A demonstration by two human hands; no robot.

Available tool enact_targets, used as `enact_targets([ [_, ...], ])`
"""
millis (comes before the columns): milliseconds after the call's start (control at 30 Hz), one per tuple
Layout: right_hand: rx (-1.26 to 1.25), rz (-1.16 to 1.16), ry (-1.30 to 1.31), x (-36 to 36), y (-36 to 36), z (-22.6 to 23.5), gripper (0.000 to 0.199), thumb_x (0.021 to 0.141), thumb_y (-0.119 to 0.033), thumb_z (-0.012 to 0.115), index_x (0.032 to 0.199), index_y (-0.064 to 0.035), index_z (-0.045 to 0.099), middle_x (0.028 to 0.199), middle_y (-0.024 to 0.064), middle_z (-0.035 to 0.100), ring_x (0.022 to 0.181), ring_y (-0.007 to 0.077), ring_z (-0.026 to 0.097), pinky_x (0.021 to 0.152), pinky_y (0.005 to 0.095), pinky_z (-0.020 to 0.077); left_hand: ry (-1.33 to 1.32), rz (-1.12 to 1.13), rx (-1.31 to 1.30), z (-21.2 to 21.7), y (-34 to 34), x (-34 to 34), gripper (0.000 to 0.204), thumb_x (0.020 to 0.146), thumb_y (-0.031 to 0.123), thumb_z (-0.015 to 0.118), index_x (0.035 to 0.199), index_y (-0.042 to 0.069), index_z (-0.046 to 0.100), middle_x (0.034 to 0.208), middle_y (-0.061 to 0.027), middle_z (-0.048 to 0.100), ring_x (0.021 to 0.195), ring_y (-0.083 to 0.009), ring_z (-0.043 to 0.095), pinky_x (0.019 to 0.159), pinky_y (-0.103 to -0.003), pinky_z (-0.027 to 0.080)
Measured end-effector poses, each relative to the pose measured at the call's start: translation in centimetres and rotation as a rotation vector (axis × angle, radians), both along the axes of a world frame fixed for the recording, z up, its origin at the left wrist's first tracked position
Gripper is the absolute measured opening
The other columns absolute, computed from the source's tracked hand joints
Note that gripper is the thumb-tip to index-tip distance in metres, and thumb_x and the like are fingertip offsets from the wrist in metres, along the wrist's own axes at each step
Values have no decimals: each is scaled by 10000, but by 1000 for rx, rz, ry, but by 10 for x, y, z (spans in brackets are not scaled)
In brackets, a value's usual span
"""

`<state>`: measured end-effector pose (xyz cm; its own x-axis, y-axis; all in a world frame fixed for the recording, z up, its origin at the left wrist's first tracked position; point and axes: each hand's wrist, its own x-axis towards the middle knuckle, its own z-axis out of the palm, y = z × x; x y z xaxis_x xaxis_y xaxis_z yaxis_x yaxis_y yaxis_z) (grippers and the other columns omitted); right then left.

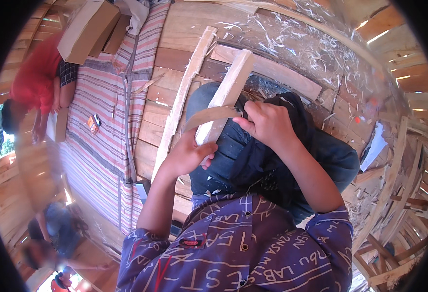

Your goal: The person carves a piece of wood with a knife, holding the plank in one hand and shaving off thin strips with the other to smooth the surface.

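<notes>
My left hand (pixel 188 155) is closed round the near end of a squared piece of pale wood (pixel 231 82). The wood slants away from me across my dark-trousered legs, its far end raised to the upper right. In my right hand (pixel 268 124) is the dark handle of a knife with a broad, curved blade (pixel 214 115). Its blade lies across the wood, just beyond my left hand, with its tip pointing left. Most of the handle is hidden by my fingers.
A long rough wooden strip (pixel 187 92) lies left of my legs, and a board (pixel 284 75) beyond them. Shavings (pixel 292 36) litter the far floor. On the left are a striped mat (pixel 97 97), a cardboard box (pixel 88 31) and two other people. Wood pieces (pixel 394 194) crowd the right.
</notes>
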<state>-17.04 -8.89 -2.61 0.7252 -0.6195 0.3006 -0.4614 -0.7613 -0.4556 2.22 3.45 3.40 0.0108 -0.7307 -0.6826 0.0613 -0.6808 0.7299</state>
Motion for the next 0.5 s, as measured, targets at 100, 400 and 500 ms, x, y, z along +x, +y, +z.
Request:
enact_targets([
  [100,-115,10,-56,4,-14,-7,432,818,-494,677,706,-112,510,584,38,530,502,224,593,439,341,483,13,-5,20,-2,-3,0,311,872,81,598,1150,-28,513,718,-63,597,543,-145,587,499,-274,480],
  [400,160,-493,79,-29,-63,-11,420,927,-474,519,981,-85,664,919,184,681,860,364,663,762,447,522,-24,-30,36,2,3,1,555,859,8,576,1362,-35,346,704,-90,580,557,-177,593,498,-292,483],
  [500,26,-1049,148,-143,-143,-27,571,974,-513,383,1094,-33,667,980,213,688,931,393,650,825,472,479,133,-38,-81,-5,18,6,425,847,-5,593,1197,-39,356,737,-123,603,558,-188,610,487,-302,481],
])
